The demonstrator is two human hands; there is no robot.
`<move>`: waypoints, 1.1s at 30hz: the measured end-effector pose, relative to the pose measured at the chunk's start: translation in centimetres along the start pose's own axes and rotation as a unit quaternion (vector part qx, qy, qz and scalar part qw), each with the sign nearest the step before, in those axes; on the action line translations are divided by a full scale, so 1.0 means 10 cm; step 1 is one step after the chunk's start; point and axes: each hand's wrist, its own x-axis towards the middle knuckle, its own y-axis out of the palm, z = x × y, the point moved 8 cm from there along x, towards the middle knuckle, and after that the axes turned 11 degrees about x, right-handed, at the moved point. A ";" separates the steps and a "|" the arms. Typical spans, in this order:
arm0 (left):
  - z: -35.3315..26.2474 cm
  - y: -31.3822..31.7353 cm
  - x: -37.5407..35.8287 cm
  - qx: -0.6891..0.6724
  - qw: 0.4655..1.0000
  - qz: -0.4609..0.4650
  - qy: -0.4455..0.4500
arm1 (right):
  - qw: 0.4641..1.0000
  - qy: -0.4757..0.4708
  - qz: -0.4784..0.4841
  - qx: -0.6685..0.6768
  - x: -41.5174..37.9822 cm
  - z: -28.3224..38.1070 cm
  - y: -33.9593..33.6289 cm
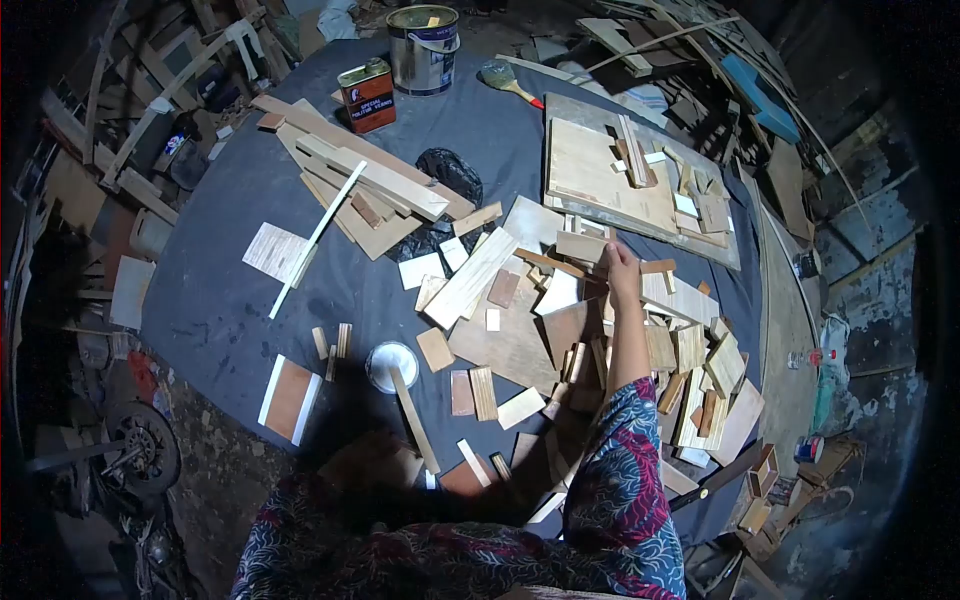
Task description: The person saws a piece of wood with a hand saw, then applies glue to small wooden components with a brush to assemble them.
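My right hand (622, 268) reaches over the pile of wood offcuts, its fingers closed on the end of a small pale wooden block (580, 247). Just below it lie a darker brown strip (550, 263) and several mixed scraps. To the left of the hand, a long striped wooden board (473, 278) rests slantwise near a reddish-brown rectangular piece (504, 289). A square plywood sheet (505, 340) lies under some of the scraps. My left hand does not show; the area in front of my body is in deep shadow.
A dark cloth (220, 330) covers the work surface. On it stand a metal paint can (423, 60), a red varnish tin (368, 100), a paintbrush (510, 82), stacked boards (590, 170) and a white glue pot (391, 366) with a stick across it. A wheel (143, 448) is at lower left.
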 end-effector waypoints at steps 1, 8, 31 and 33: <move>0.06 0.21 -0.09 0.032 0.999 -0.004 0.016 | 0.999 -0.031 -0.019 0.001 -0.02 0.00 -0.06; 0.10 0.42 -0.06 0.058 0.997 0.034 0.030 | 0.997 0.052 -0.054 -0.032 -0.24 -0.25 -0.46; 0.09 0.39 -0.06 0.056 0.997 0.057 0.015 | 0.768 -0.125 0.045 -0.626 -0.24 0.25 0.92; 0.11 0.37 -0.05 0.053 0.997 0.053 0.013 | 0.861 -0.175 0.139 -0.458 -0.41 0.35 1.19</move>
